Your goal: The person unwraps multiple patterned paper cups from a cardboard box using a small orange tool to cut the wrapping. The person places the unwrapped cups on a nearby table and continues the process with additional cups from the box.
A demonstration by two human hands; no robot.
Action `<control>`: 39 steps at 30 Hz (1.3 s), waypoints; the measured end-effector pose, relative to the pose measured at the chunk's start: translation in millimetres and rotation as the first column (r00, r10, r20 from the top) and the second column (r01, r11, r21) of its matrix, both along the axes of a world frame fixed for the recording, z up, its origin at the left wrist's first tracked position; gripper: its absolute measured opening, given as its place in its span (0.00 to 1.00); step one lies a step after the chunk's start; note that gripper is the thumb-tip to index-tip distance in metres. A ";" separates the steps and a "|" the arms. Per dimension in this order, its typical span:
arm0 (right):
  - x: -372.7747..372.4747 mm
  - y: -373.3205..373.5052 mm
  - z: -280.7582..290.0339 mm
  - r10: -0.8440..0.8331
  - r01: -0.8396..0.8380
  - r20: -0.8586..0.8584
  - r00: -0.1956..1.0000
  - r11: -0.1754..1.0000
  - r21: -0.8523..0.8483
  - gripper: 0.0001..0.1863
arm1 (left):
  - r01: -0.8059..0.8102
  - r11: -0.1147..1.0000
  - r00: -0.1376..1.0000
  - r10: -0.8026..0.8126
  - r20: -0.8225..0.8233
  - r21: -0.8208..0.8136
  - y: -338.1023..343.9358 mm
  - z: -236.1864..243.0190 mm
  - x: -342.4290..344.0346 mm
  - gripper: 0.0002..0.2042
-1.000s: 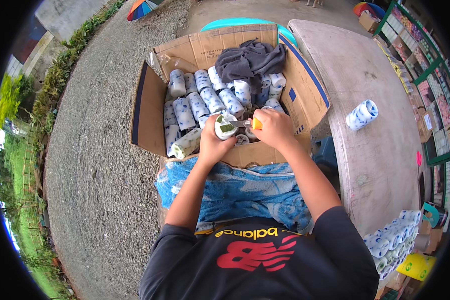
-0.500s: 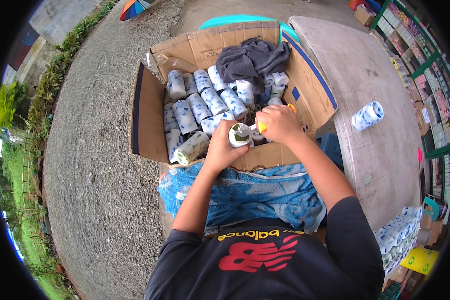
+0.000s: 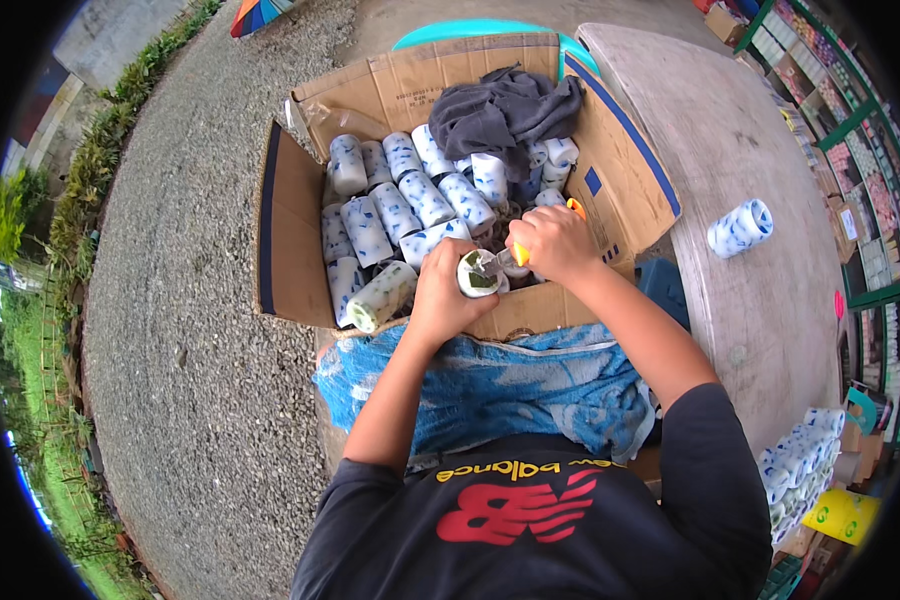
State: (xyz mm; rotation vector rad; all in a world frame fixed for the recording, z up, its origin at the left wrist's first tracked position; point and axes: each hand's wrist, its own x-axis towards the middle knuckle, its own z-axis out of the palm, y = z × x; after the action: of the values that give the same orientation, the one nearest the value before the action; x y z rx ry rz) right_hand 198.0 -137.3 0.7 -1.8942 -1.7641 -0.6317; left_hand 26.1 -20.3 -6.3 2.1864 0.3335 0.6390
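Note:
My left hand [image 3: 442, 292] is wrapped round a white cylinder [image 3: 480, 284], which looks like a pillar candle with dark green patches on its upturned end. In my right hand [image 3: 555, 245] is a knife [image 3: 520, 254] with a yellow-orange handle. Its grey blade reaches the cylinder's end; the exact tip is hard to make out. Both hands are over the near edge of an open cardboard box [image 3: 273, 225]. Rows of white cylinders with blue flecks [image 3: 397, 214] fill the box, and a green-flecked cylinder [image 3: 383, 297] lies tilted left of my left hand.
A dark grey cloth [image 3: 505, 112] lies on the cylinders at the box's far right. Blue patterned cloth [image 3: 490, 385] hangs below the box. The pale table [image 3: 740, 320] on the right bears one blue-flecked cylinder [image 3: 741, 229]. More cylinders [image 3: 802, 465] are stacked at lower right, near shelving [image 3: 850, 130].
The blade has shifted slightly at the cylinder's end, and more of the green patches shows. Both hands keep nearly the same place and grip. The view has moved a little.

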 end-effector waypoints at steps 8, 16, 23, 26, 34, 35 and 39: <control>3.9 3.6 -1.6 -0.045 0.045 0.049 0.998 0.999 -0.005 0.06 | -0.007 1.000 1.000 0.006 0.018 0.029 1.5 2.6 2.1 0.25; 27.1 -10.8 2.5 -0.444 0.411 -0.187 0.877 0.892 -0.189 0.08 | -0.058 0.969 0.998 0.064 0.014 -0.240 1.7 6.5 -2.2 0.24; 10.1 -10.9 -4.4 -0.141 0.120 -0.188 0.972 0.985 -0.121 0.08 | -0.029 0.958 0.997 0.047 0.059 -0.284 0.2 3.6 0.3 0.29; 5.8 -7.4 -4.1 -0.126 0.102 -0.206 0.970 0.987 -0.122 0.08 | -0.047 0.926 0.989 0.095 0.111 -0.375 -5.5 7.6 3.7 0.30; -12.3 1.1 7.4 -0.307 0.085 -0.652 0.694 0.933 -0.350 0.16 | -0.159 0.911 0.954 0.241 0.178 -0.380 4.1 -2.1 0.2 0.22; -11.6 3.5 7.2 -0.284 0.014 -0.745 0.603 0.938 -0.346 0.20 | -0.170 0.912 0.940 0.264 0.217 -0.374 8.6 -9.7 0.7 0.23; -14.0 6.0 28.5 -0.253 -0.403 -0.956 0.146 0.868 -0.291 0.37 | 0.034 0.680 0.859 0.355 0.370 -0.732 5.6 -3.3 3.5 0.30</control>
State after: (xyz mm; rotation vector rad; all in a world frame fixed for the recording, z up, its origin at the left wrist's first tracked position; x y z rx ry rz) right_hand 184.0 -131.3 29.2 -1.6725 -0.9988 1.1491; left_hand 29.6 -14.8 -9.6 1.1795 0.4277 0.9460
